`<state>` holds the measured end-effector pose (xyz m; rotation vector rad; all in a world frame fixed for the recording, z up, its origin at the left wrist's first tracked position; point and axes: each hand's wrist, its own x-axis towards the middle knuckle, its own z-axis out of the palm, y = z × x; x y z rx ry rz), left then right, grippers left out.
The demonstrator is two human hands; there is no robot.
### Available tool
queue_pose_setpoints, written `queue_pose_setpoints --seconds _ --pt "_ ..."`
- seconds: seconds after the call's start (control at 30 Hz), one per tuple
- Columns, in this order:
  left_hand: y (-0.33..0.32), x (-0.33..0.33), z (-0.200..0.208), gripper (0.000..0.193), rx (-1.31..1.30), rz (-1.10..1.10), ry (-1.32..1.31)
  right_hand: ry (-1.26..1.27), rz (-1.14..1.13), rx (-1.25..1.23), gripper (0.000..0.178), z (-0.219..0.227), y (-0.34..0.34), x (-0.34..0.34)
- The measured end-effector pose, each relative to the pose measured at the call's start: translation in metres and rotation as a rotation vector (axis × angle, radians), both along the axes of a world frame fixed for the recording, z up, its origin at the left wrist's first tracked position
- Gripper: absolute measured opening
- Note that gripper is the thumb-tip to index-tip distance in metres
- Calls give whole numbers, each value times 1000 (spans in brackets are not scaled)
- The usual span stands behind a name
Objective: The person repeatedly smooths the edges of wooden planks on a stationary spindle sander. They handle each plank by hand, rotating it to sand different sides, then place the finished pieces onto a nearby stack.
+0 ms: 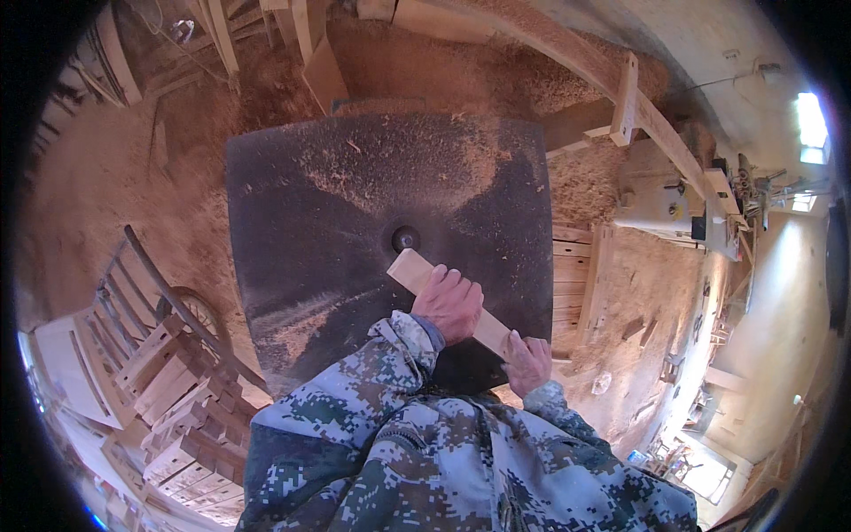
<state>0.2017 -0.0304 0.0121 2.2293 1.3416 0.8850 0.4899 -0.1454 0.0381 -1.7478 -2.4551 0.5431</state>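
A pale wooden block point(493, 332), long and squared, lies slantwise over a dark machine table point(292, 204). Its far left end reaches a round cutter spindle point(405, 238) set in a hole in the tabletop; whether they touch I cannot tell. My left hand point(449, 306) is closed over the block's middle, knuckles up. Around its near right end my right hand point(528, 363) is wrapped, with the thumb along the wood. Both forearms are in camouflage sleeves. Wood shavings point(399, 168) are strewn over the far part of the table.
To the lower left, cut wooden pieces point(191, 426) are piled beside a handcart point(168, 293). Stacked boards point(572, 275) lie just right of the table. A long timber beam point(656, 124) slants across the upper right. Sawdust point(115, 195) covers the floor.
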Motion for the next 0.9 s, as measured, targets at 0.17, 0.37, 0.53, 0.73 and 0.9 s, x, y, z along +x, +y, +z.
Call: queue_pose_setpoints --seconds 0.17,0.37,0.53,0.73,0.9 --pt "16 16 10 13 156 -61 -110 222 -270 -414 84 17 14 22" --pt "33 36 -9 12 -13 -90 22 -32 -130 -176 87 14 20 17" --pt "37 38 -21 12 21 -89 -105 14 -266 -47 69 -8 18 -9" --pt "45 36 -25 12 15 -94 -171 -12 -292 10 66 -11 20 -15" --pt "46 31 -22 13 -3 -104 -147 -17 -279 -6 62 -10 18 -19"
